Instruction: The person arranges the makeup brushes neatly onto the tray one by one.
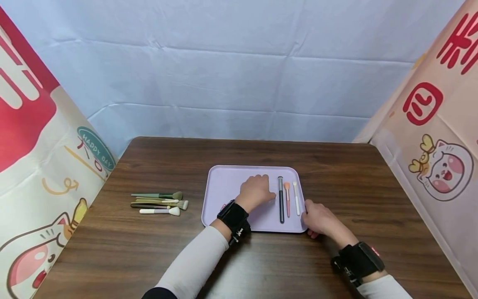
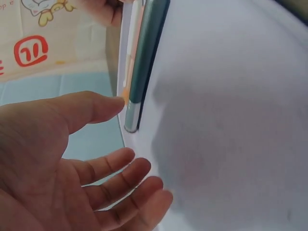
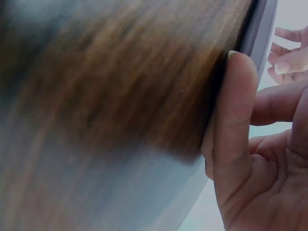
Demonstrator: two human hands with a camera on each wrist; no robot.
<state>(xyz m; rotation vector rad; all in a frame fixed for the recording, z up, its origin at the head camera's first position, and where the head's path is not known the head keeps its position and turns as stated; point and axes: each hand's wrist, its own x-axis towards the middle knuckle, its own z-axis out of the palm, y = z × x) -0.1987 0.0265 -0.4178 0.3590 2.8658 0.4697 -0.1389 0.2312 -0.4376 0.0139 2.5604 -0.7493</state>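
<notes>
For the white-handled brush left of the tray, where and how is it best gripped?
Probably mid-handle, pinched from above and the person's near side. The white-handled brush lies flat, its bristles pointing toward the tray. The other brushes crowd its far side, while the near side looks freer.

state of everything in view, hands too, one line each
tray, flat on the table
left hand, open over the tray, holding nothing
right hand, fingers on the tray's right edge
dark brush, lying on the tray, not held
pink brush, lying on the tray, not held
slim white brush, lying rightmost on the tray
brush group, lying left of the tray, visible bristles pointing right
blue backdrop, hung up, creased
</notes>
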